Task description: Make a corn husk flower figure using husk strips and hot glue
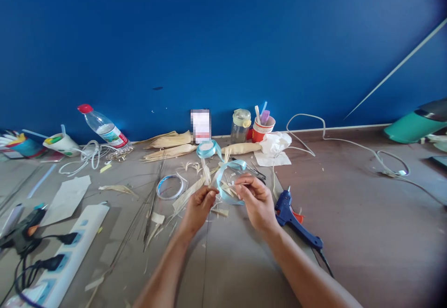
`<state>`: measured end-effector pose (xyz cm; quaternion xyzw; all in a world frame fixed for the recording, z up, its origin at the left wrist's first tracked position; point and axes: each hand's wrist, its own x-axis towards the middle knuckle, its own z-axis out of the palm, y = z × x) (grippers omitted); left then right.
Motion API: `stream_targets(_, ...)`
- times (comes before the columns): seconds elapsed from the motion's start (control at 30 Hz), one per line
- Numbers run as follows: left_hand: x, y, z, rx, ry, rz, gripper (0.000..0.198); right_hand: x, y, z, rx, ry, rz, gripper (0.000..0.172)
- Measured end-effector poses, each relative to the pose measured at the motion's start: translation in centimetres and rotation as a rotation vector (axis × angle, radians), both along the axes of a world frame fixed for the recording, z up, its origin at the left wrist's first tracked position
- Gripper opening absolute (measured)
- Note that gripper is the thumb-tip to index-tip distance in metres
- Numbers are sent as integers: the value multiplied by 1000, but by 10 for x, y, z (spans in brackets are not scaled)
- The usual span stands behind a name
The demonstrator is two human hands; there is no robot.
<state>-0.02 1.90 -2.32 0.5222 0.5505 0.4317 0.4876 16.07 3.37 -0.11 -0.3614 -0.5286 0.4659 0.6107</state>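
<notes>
Both my hands are raised over the middle of the table, close together. My left hand (pixel 199 204) is closed in a pinch on thin strips of dried corn husk (pixel 190 192). My right hand (pixel 256 199) is also pinched, on a light blue ribbon (pixel 226 172) that loops up between the hands and trails back to its roll (pixel 206 149). Loose husk scraps lie under the hands. A blue glue gun (pixel 291 219) lies just right of my right wrist.
A white power strip (pixel 71 251) with black plugs sits at left. A water bottle (pixel 104 129), a glass jar (pixel 240 125), a red paper cup (pixel 262 129), white cables (pixel 349 145), whole husks (pixel 171 146), a wire ring (pixel 170 187) and thin wires lie along the blue wall.
</notes>
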Motion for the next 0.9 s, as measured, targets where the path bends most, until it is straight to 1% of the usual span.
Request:
stream_targets(0.07,-3,3,-1,-54,23,10,31,-1,4,-3,-86,68,36,12)
stream_targets(0.17,-9,6,-1,-104,70,34,32,-3,5,-5,-145,98,53,13)
stream_targets(0.43,-21,9,-1,-112,222,127,39,-6,6,-4,-212,87,97,17)
stream_targets(0.57,-24,8,2,-116,327,175,33,-6,6,-5,-226,105,131,18)
stream_targets(0.67,-25,8,7,-81,405,227,24,-6,6,-6,-241,116,141,18)
stream_targets(0.77,-26,9,8,-42,459,285,19,-6,6,-6,-258,115,144,17)
stream_targets(0.83,-27,9,6,-42,479,318,19,-6,6,-6,-270,113,150,17)
stream_targets(0.9,-29,10,3,-55,497,314,23,-7,7,-6,-275,120,158,17)
